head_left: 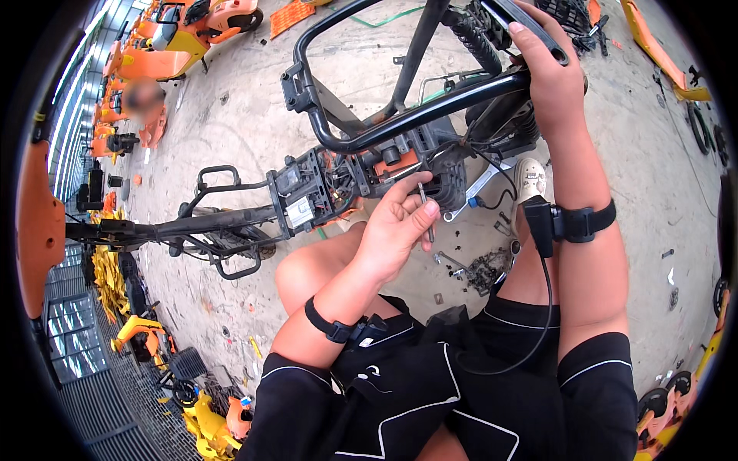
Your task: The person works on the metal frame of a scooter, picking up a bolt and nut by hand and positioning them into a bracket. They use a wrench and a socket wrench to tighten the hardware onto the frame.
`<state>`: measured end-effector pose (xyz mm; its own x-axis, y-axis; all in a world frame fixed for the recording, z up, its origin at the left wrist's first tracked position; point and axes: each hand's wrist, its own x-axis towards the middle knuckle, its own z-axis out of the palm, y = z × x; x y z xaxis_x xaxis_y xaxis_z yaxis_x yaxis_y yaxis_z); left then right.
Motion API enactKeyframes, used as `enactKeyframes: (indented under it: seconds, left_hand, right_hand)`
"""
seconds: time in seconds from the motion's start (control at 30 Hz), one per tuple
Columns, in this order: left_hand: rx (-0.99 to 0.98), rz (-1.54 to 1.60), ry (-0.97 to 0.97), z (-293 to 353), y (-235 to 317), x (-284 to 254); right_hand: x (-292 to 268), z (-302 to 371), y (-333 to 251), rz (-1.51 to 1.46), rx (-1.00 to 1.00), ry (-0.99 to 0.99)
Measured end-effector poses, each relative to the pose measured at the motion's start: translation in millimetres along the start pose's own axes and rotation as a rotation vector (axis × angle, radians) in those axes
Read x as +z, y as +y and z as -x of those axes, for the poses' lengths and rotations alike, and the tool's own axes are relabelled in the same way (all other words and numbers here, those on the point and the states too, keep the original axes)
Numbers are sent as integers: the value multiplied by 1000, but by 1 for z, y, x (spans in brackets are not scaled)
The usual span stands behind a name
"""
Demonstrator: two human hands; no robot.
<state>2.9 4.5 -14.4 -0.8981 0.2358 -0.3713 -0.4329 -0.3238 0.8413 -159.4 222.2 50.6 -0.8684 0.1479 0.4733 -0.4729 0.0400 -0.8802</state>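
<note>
My left hand [396,227] pinches a thin metal rod [427,211] between thumb and fingers, just in front of the scooter's stripped body. My right hand [553,81] is wrapped over a dark, long flat bar [538,31] with a hole in its near end, beside the scooter's black tubular frame [438,107]; whether the bar is fixed to the frame I cannot tell. Between the hands lies the open middle of the scooter, with exposed wiring [342,180] and a black battery-like box [296,184]. A large silver wrench [484,184] rests on the floor by my shoe.
Loose bolts and a dark pile of small metal parts [488,273] lie on the concrete between my legs. Orange and yellow scooters [165,58] stand at far left. Yellow body panels [111,276] are heaped at left. A black cable [550,300] hangs from my right wrist strap.
</note>
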Motion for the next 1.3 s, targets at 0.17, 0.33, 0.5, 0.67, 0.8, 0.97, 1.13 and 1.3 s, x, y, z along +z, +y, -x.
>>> enactKeyframes:
  seconds: [0.17, 0.33, 0.5, 0.67, 0.8, 0.97, 1.13, 1.3]
  left_hand:
    - [6, 39, 0, 1, 1, -1]
    - [7, 29, -50, 4, 1, 0]
    - [-21, 25, -43, -1, -2, -1]
    - [-26, 36, -90, -1, -4, 2]
    - [5, 10, -123, 1, -3, 0]
    - [80, -60, -130, 4, 2, -1]
    - [224, -76, -79, 3, 6, -1]
    - [236, -80, -110, 3, 11, -7]
  right_hand:
    - [-1, 2, 0, -65, 55, 16]
    - [-2, 4, -1, -81, 125, 13]
    - [-1, 3, -2, -57, 70, 3]
    - [-2, 4, -1, -107, 132, 26]
    - [-1, 1, 4, -92, 124, 47]
    - [-1, 2, 3, -87, 117, 40]
    - [2, 2, 8, -56, 89, 81]
    - [6, 4, 3, -112, 99, 106]
